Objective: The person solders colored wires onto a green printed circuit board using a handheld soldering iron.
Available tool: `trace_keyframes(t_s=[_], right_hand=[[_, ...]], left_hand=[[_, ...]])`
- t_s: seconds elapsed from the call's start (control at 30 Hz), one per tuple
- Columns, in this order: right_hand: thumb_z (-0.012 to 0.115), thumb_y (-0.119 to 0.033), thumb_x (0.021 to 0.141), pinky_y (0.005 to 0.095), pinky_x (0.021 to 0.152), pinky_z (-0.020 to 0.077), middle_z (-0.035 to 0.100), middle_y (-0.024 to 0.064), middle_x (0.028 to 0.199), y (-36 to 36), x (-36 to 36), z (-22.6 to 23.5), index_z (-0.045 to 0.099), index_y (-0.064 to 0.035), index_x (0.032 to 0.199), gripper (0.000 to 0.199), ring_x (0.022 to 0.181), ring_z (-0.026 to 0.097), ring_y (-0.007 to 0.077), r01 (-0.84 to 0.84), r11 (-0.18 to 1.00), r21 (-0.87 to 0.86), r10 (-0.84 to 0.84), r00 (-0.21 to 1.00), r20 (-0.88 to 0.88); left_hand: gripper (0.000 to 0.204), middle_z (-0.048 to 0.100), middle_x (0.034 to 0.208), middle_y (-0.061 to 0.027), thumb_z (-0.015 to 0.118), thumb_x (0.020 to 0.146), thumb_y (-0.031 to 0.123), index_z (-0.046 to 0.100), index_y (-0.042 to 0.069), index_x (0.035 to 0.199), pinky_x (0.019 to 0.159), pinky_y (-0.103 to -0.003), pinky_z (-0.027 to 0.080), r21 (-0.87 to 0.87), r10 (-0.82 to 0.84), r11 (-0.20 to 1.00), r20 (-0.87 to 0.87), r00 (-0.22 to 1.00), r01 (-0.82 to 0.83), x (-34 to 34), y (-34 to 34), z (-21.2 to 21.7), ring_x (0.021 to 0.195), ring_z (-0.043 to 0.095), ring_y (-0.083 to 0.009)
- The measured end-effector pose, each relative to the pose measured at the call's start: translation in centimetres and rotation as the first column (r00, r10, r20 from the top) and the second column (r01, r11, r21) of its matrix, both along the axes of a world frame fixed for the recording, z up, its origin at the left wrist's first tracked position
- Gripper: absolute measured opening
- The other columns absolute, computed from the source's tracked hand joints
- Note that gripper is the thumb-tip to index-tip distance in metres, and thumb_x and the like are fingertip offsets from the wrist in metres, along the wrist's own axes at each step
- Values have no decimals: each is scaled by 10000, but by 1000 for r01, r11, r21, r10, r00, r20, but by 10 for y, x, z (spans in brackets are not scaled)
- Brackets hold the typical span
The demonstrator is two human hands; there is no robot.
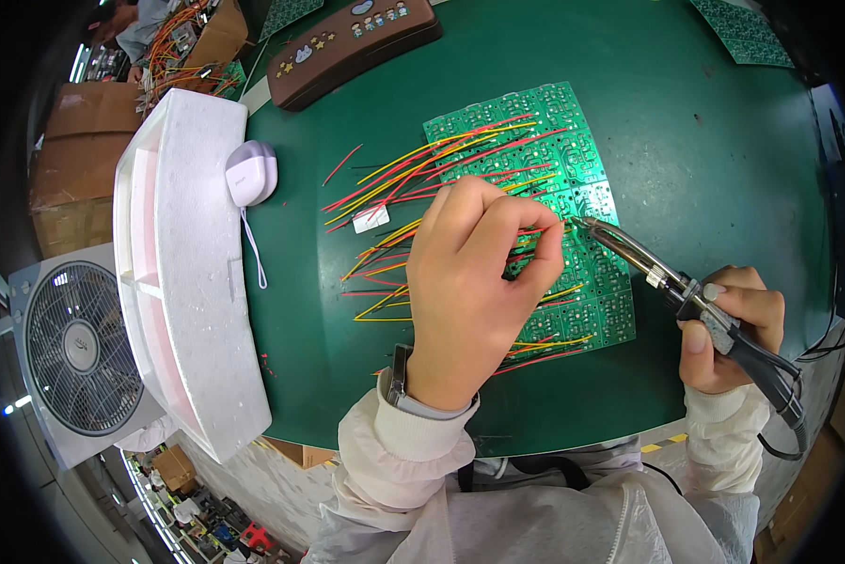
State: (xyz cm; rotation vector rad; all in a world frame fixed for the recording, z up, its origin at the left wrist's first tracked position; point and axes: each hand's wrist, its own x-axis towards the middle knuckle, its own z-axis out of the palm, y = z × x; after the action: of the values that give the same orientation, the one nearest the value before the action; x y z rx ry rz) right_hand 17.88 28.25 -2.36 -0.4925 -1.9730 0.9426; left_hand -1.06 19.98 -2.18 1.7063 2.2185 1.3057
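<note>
A green circuit board panel (573, 155) lies on the green table, with several red and yellow wires (413, 174) fanning out to its left. My left hand (474, 282) rests over the board's middle, fingers pinched on a wire at the board. My right hand (728, 329) grips a soldering iron (671, 282) by its black handle. The iron's metal tip (577, 222) touches the board right beside my left fingertips.
A white foam tray (182, 273) stands at the left table edge, with a small lilac case (251, 172) and its cord beside it. A brown box (352, 42) lies at the back. A white fan (79, 348) stands left, off the table. Another person works far back left.
</note>
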Motion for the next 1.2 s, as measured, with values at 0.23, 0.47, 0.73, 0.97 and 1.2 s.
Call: trace_keyframes(t_s=[0.23,0.47,0.73,0.97,1.2], right_hand=[[649,-140,638,223,460,370,512,107,656,0,2,0,412,-11,847,341,477,434,105,-1,1000,30,1,1000,8],[644,-151,639,225,456,369,504,108,647,1,3,0,405,-16,853,348,470,423,106,11,1000,18,-11,1000,1],[640,-167,659,220,463,375,502,106,638,1,2,1,402,-19,853,341,480,437,110,23,1000,13,-23,1000,-1],[626,-170,692,216,491,374,495,108,655,1,0,-2,402,-9,855,320,518,441,112,100,993,-61,-104,991,-81],[617,-141,729,206,504,364,492,78,647,4,-5,3,424,7,836,265,539,436,99,165,982,-92,-179,969,-169]], left_hand=[[165,466,680,-14,636,597,-32,549,57,706,493,-206,357,-8,7,1000,-1,1000,-7,1,0,1,579,424,-97],[163,460,678,-17,636,598,-31,549,55,705,490,-208,357,-10,3,1000,3,1000,-3,1,0,2,577,420,-98],[153,454,668,-17,643,598,-22,562,58,701,497,-218,360,-33,5,999,6,1000,-5,0,0,6,574,422,-107],[134,470,661,-27,648,599,-10,568,48,689,508,-224,373,-87,15,996,-42,999,-18,-1,1,11,580,453,-122],[110,498,685,-57,623,624,-11,564,33,705,560,-265,404,-25,-44,999,-10,999,43,-5,9,14,640,511,-167]])
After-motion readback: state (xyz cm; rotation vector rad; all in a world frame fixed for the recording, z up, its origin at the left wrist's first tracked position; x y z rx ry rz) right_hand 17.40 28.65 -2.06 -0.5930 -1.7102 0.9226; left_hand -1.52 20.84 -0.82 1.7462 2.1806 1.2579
